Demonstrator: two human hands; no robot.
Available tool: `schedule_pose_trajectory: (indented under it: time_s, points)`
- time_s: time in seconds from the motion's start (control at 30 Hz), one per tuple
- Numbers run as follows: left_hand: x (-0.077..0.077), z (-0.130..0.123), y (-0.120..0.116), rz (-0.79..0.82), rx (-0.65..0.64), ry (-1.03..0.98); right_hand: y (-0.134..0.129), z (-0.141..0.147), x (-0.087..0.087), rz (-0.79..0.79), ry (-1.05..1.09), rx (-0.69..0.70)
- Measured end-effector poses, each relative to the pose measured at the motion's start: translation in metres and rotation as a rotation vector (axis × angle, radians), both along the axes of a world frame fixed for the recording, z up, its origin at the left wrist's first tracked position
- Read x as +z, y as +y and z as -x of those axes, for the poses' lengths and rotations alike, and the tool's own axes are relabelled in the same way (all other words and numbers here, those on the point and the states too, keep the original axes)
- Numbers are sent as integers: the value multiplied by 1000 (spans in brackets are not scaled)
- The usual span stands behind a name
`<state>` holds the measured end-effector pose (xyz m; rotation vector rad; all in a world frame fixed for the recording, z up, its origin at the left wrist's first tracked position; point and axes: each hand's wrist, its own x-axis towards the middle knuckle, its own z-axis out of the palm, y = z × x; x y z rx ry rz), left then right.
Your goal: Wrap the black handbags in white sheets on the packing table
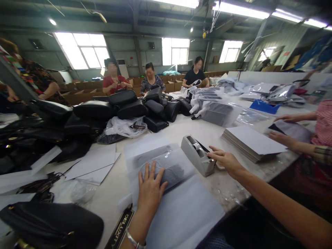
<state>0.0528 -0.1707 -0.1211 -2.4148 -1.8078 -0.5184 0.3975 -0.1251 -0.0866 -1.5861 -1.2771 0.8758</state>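
Note:
My left hand point(150, 188) lies flat with its fingers spread on thin white wrapping paper point(186, 211). Beneath and through the paper shows a dark, flat item point(173, 171) with pale lettering; its exact kind is hidden. To the right stands a grey tape dispenser point(195, 155). My right hand point(225, 160) is at its near right end, fingers stretched out over the cutting edge; no strip of tape can be made out in them. A black tag with gold "DELUXITY" lettering point(120, 228) lies by my left wrist.
Black handbags point(132, 109) are heaped across the left and back. One black bag point(54, 224) sits front left, near white sheets point(93, 164). Right of the dispenser is a stack of white boards point(255, 141). A co-worker's hands point(285, 133) handle a wrapped item; other people point(151, 81) sit opposite.

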Motion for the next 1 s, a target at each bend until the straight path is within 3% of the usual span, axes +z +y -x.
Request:
schedule_pose_trajectory:
  time_s: [0.13,0.23,0.4,0.57,0.67,0.83,0.93,1.0]
  points:
    - [0,-1,1,1,3,5,-24,7,8,-168,50,-114]
    - [1,-1,0,-6,10,9,-46,9,5,-148,146,-130]
    - [1,0,0,-1,10,-5,-66,9,-21,44,373,-161]
    - [0,1,1,12,4,-18,-57,5,-44,72,416,-153]
    - [0,3,3,9,1,-20,-49,-2,-46,65,283,-157]
    - [-4,7,6,-6,-24,-6,-55,-24,-37,48,-199,-44]
    - [-1,13,11,2,-34,-39,-65,-32,-21,-100,-436,-29]
    - [4,19,14,24,-41,-80,-65,-30,-3,-251,-533,85]
